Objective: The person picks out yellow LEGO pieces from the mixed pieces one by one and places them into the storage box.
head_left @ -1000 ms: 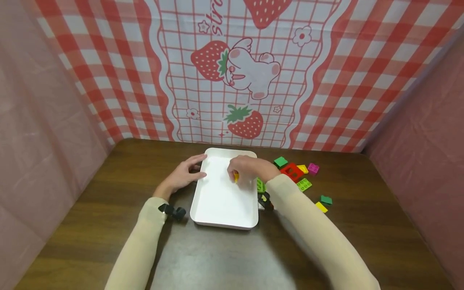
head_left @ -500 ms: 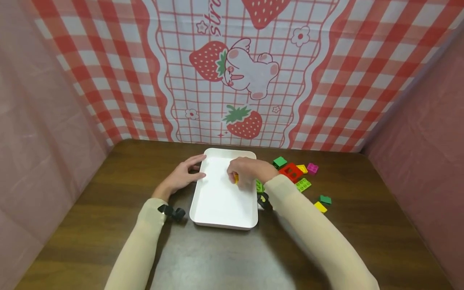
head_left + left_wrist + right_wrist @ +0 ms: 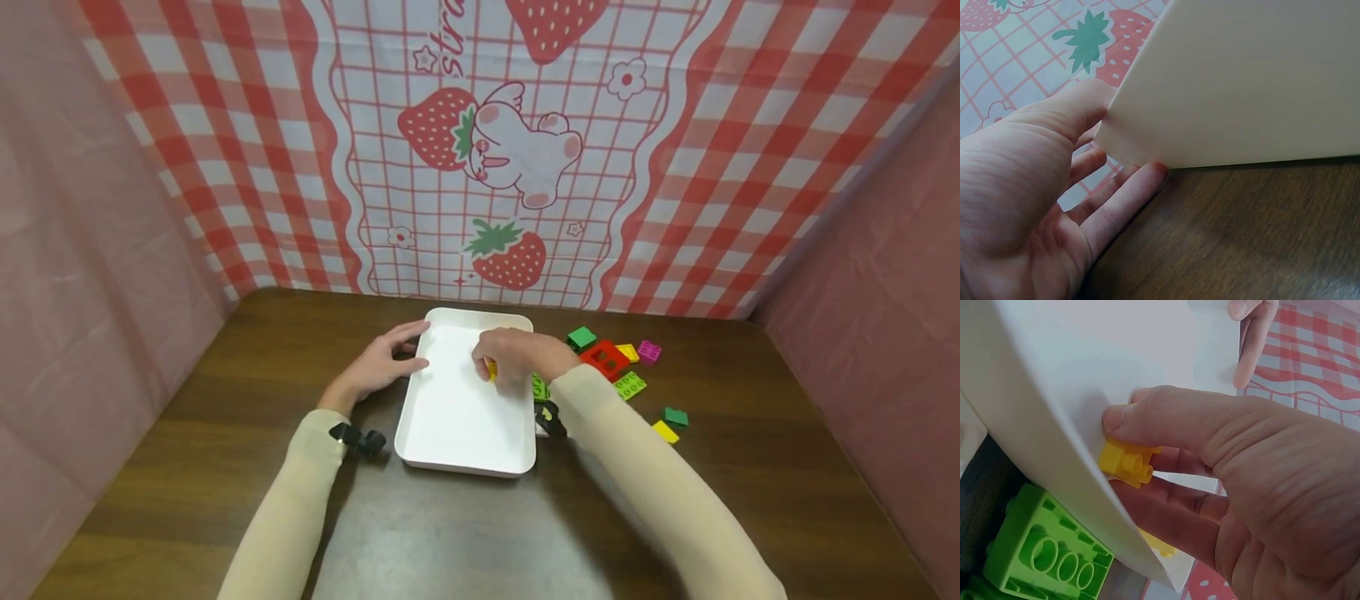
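A person in cream sleeves sits or stands at a brown wooden counter (image 3: 225,417), both hands at a shallow white tray (image 3: 465,433). The right hand (image 3: 506,354) is over the far half of the tray, its grip closed in a pinch on a small yellow brick (image 3: 1119,461); the right wrist view shows the thumb on one side and fingers on the other, with round studs facing outward between them. Whether the brick touches the tray floor cannot be told. Another yellow bit (image 3: 1161,544) shows below those fingers, partly hidden. The left hand (image 3: 378,362) has a loose, spread grip, thumb and fingertips resting against the tray's left edge near its far corner, pinching nothing firmly. Just beside the tray's right edge lie a lime-green brick (image 3: 1047,550) and a black piece (image 3: 551,419); farther right are a red piece (image 3: 606,358), a magenta brick (image 3: 649,352) and a dark green brick (image 3: 675,416). The step in hand looks like positioning the yellow brick inside the tray. To do it well, the left hand should steady the rim without tilting it, while the right hand lowers the brick until it sits flat, then spreads thumb and fingers evenly so it does not tip, and lifts clear of the right wall.
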`<act>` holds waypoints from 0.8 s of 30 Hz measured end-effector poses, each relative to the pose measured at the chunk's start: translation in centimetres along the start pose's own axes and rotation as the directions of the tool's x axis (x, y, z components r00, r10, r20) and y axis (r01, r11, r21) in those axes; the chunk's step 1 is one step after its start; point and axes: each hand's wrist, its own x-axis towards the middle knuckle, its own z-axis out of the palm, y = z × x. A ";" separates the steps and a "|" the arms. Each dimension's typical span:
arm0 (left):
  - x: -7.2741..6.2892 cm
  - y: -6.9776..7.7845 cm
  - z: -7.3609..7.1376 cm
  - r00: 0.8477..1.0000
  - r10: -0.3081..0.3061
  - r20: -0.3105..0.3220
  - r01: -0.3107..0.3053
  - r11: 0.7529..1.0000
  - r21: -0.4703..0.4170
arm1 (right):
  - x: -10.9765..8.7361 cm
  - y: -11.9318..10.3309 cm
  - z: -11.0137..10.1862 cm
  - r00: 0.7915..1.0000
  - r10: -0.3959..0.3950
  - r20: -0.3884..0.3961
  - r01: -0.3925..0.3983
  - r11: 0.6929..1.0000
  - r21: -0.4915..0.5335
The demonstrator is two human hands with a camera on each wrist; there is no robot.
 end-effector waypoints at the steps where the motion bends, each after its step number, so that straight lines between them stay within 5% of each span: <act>1: 0.0 0.0 0.0 1.000 -0.001 -0.001 0.001 1.000 0.002 | 0.0 0.0 0.0 1.000 -0.001 0.002 0.001 1.000 0.000; 24: -0.1 0.0 0.0 1.000 -0.019 0.006 0.019 1.000 -0.008 | -0.9 -0.2 0.2 0.999 0.039 -0.007 -0.039 0.999 -0.029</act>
